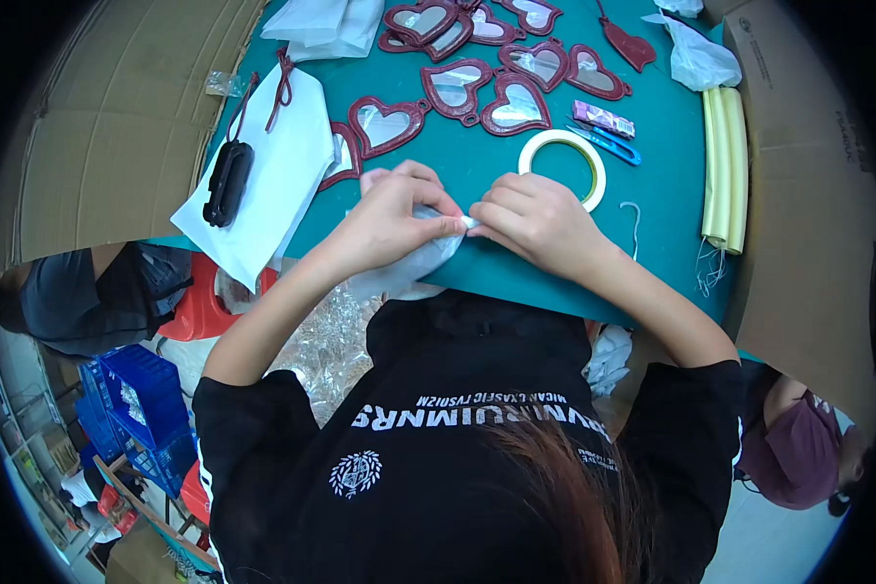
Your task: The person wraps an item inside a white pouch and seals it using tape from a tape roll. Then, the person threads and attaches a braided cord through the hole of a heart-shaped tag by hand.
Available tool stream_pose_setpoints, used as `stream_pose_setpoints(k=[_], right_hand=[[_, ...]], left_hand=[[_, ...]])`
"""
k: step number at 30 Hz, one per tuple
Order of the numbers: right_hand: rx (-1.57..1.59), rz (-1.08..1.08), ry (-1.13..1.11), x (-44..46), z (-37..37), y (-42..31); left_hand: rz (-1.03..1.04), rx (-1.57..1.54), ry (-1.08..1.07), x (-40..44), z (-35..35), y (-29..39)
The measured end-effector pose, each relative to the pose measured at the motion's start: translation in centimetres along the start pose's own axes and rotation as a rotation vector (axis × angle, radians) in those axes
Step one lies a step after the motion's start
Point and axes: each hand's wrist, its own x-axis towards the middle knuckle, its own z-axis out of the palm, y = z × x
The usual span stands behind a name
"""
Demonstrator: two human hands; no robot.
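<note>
At the near edge of the green table, my left hand (pixel 404 216) pinches a white, translucent wrapping (pixel 420 255) that hangs below its fingers. My right hand (pixel 535 222) meets it from the right, its fingers closed on the twisted white end of the same wrapping. What the wrapping holds, if anything, cannot be made out. Just beyond my right hand lies a roll of yellow tape (pixel 597 164). Dark red heart-shaped frames (pixel 384 125) with clear centres lie beyond both hands, some overlapping.
A blue cutter (pixel 613 144) and a purple packet (pixel 603 119) lie behind the tape. White paper (pixel 282 165) with a black object (pixel 229 183) is at left. Yellow rolled strips (pixel 725 170) stand near the right cardboard (pixel 798 175). Other people are at both sides.
</note>
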Motion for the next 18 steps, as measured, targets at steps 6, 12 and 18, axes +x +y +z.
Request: stream_pose_setpoints(k=[6,12,18], right_hand=[[0.274,0.161,-0.157,-0.5,0.0,-0.6],[1.071,0.932,-0.308,-0.7,-0.8,-2.1],[1.978,1.213,-0.105,-2.2,-0.7,-4.0]], left_hand=[[-0.051,-0.368,-0.223,0.3,0.0,-0.5],[0.369,0.393,0.091,-0.7,0.2,2.6],[0.627,0.565,0.247,-1.6,1.2,2.7]])
